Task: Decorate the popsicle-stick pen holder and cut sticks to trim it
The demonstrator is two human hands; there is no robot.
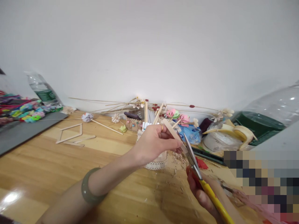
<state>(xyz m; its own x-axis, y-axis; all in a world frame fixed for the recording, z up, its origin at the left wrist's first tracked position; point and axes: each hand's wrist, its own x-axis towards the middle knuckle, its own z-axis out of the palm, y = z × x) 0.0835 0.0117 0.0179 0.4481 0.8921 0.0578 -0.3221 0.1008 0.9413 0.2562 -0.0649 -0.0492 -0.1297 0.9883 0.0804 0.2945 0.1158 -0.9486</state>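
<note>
My left hand [155,141] pinches a flat wooden craft stick [171,130] between thumb and fingers, the stick slanting down to the right. My right hand [203,194] grips yellow-handled scissors [192,157], their blades pointing up and left. The blades lie by the lower part of the stick; whether they touch it I cannot tell. Behind my left hand, partly hidden, stands a holder with a white lace band [156,165] at its base. Small wood chips [178,157] are scattered on the table below the stick.
On the left, several craft sticks form an open frame [70,133]. A paper flower [87,117] lies behind it. Colourful yarn pieces [30,110] and a water bottle [43,90] are farther left. A banana peel [235,132] and a large bottle [263,118] stand right.
</note>
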